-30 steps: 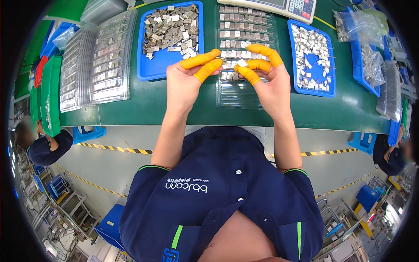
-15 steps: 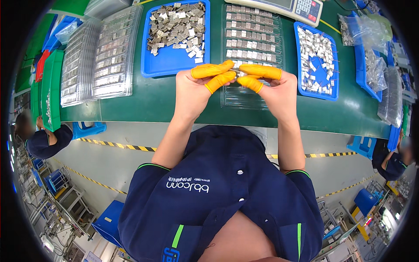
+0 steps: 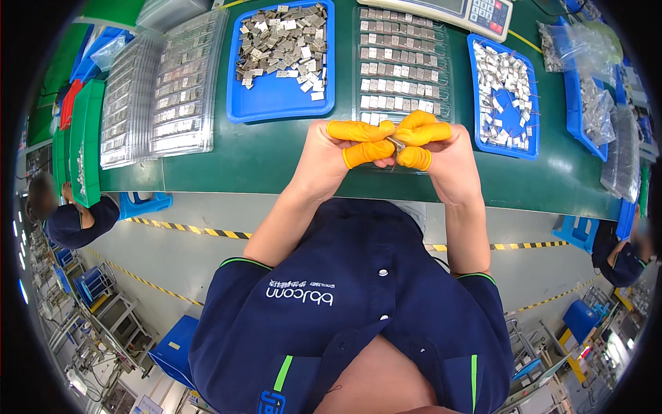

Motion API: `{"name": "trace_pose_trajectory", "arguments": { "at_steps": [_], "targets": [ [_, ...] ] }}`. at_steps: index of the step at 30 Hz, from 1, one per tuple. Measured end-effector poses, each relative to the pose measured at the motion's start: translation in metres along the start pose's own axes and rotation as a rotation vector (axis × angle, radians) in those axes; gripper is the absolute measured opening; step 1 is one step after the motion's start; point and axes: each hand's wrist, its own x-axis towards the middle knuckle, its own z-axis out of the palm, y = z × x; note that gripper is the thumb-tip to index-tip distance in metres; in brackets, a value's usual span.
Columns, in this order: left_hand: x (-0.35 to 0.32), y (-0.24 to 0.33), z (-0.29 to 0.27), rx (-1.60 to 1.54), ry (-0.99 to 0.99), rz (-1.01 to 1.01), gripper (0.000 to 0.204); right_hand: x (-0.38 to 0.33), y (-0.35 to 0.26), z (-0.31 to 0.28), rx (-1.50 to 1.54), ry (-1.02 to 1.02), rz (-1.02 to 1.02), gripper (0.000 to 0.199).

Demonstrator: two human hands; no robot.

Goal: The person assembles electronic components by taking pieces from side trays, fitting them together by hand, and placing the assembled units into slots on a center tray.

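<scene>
Wrinkled yellow finger cots [image 3: 364, 154] pinch a small, shiny metallic piece [image 3: 396, 143].

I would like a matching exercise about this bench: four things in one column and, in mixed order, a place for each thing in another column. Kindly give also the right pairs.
Things:
1. Small metallic part
2. Blue tray of loose metal pieces
3. Blue tray of white parts
4. Scale

Places:
A. Partly cut off by the picture's upper edge, above both trays' middles
B. Held between the left hand and the right hand
C. Upper right of the right hand
D. Upper left of the left hand

Pairs: 1-B, 2-D, 3-C, 4-A
</scene>
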Motion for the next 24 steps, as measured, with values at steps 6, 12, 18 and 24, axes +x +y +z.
{"name": "trace_pose_trajectory", "arguments": {
  "at_steps": [6, 12, 18, 24],
  "targets": [
    [0.017, 0.001, -0.011, 0.300, 0.253, 0.232, 0.025, 0.002, 0.009, -0.017, -1.029, 0.336, -0.561, 0.017],
    [0.014, 0.014, -0.051, 0.398, 0.570, 0.417, 0.025, 0.009, 0.037, -0.030, -1.623, 0.328, -0.746, 0.012],
    [0.003, 0.011, -0.068, 0.453, 0.796, 0.602, 0.024, 0.017, 0.039, -0.031, -1.620, 0.284, -0.703, 0.013],
    [0.021, 0.037, -0.096, 0.789, 0.674, 0.490, 0.023, 0.015, 0.024, -0.055, -1.338, 0.339, -0.627, 0.017]
  ]
}}
